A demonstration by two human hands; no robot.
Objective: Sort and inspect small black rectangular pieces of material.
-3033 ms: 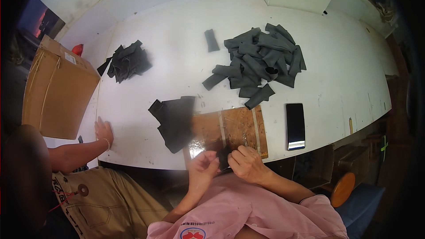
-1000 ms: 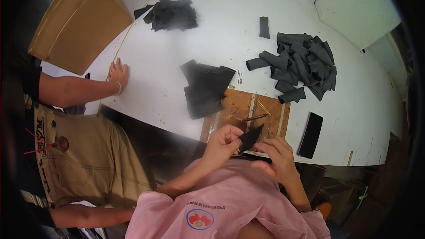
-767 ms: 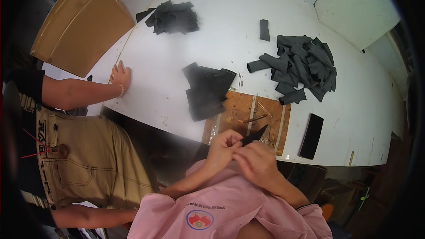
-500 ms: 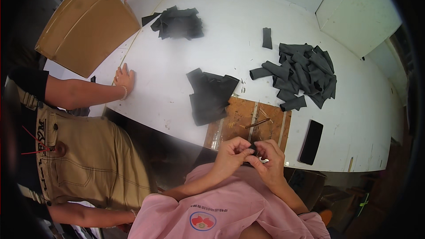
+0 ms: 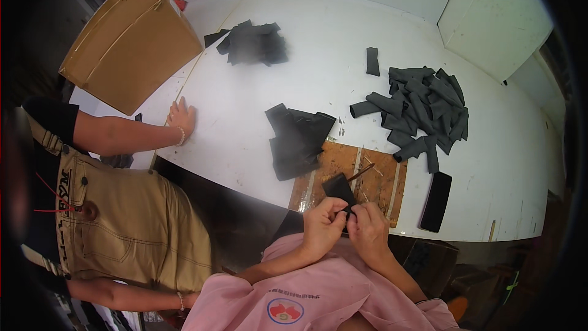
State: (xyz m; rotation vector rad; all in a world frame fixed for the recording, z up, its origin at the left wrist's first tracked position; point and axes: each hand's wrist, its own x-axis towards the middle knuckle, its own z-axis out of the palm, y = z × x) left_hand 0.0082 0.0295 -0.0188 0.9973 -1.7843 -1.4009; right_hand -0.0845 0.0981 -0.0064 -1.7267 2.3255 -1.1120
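Over the near edge of the table, my left hand (image 5: 323, 224) and right hand (image 5: 370, 227) are close together, with fingertips pinched. Between them they grip the near end of a flat black fabric piece (image 5: 339, 189), whose far end points away over a brown wooden board (image 5: 386, 181). My fingers cover the gripped end. Left of the board's far edge, several flat black fabric pieces (image 5: 295, 147) overlap. To the right is a heap of dark grey fabric tubes (image 5: 422, 104). A thin brown stick (image 5: 361, 171) lies on the board.
A black phone (image 5: 436, 202) lies right of the board. One grey tube (image 5: 372, 61) sits apart from the heap. Farther back is another dark fabric stack (image 5: 254, 43), beside a cardboard box (image 5: 135, 43). At left, a person's hand (image 5: 182, 116) rests on the white table (image 5: 220, 116).
A longer black fabric piece now sticks out beyond my fingers; before, only a small dark bit and something white showed there. Another grey tube lies at the heap's near edge. The view shifted slightly.
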